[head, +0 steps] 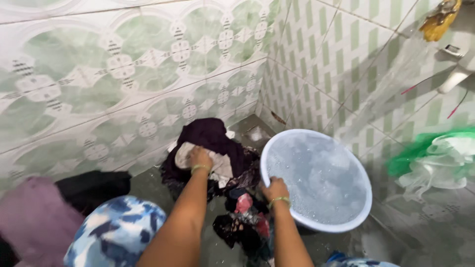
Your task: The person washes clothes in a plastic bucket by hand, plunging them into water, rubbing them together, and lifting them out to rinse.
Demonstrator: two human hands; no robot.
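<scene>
1. A mauve cloth (pixel 34 215) and a black garment (pixel 94 188) are lying well to the left of the hands.
2. Green-patterned wall tiles (pixel 99 74) are rising beyond the hands.
3. A green net bundle (pixel 435 158) is hanging far to the right.
4. A white tap (pixel 457 71) is sticking out up right.

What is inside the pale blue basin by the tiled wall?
The basin holds foamy, bubbly water. No clothes show at its surface; the suds hide anything lying below. The right hand grips its rim.

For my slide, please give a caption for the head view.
Left hand presses a laundry pile; right hand grips a white basin.
</scene>
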